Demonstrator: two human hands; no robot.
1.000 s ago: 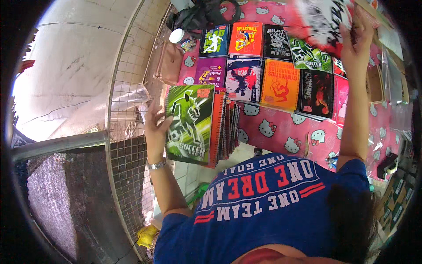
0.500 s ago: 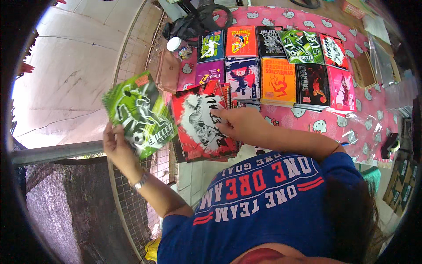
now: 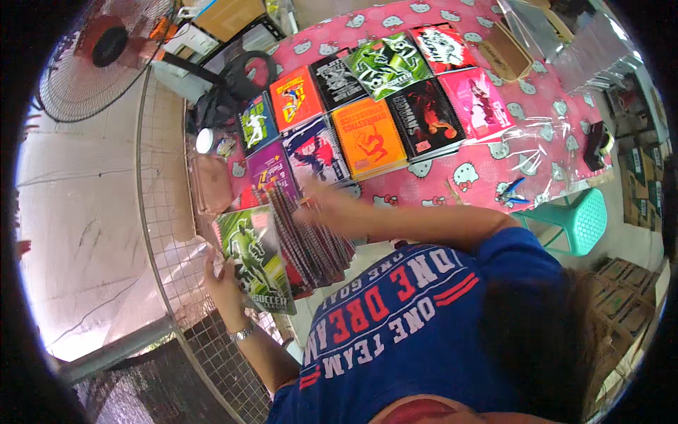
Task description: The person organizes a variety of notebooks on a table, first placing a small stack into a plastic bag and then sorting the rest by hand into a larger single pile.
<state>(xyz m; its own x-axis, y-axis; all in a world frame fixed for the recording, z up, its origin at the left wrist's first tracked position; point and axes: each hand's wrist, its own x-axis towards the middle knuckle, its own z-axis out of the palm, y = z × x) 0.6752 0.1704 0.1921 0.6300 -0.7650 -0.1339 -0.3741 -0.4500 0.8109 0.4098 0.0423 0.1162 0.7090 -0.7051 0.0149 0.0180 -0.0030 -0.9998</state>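
My left hand (image 3: pixel 224 286) grips the outer edge of a green spiral notebook (image 3: pixel 256 265) with a white ball-player figure on its cover. The notebook leans upright at the left side of a stack of spiral notebooks (image 3: pixel 311 240). Their coiled bindings are fanned out, and red covers show at the edges. Over the upper part of this stack is my right hand (image 3: pixel 332 210), smeared by motion; its fingers cannot be made out. Just beyond lie a purple notebook (image 3: pixel 268 166) and a white-and-navy notebook (image 3: pixel 314 152).
Rows of notebooks, among them an orange one (image 3: pixel 369 138) and a pink one (image 3: pixel 477 106), cover the pink patterned tablecloth (image 3: pixel 424 191). Blue-handled pliers (image 3: pixel 512 191) lie near its front edge. A green stool (image 3: pixel 583 222), a fan (image 3: pixel 106 49) and wire mesh (image 3: pixel 166 212) stand around.
My left hand has brought the green notebook rightward against the red stack. The stack's bindings now stand fanned out. My right hand has moved off the red cover, and the view has turned.
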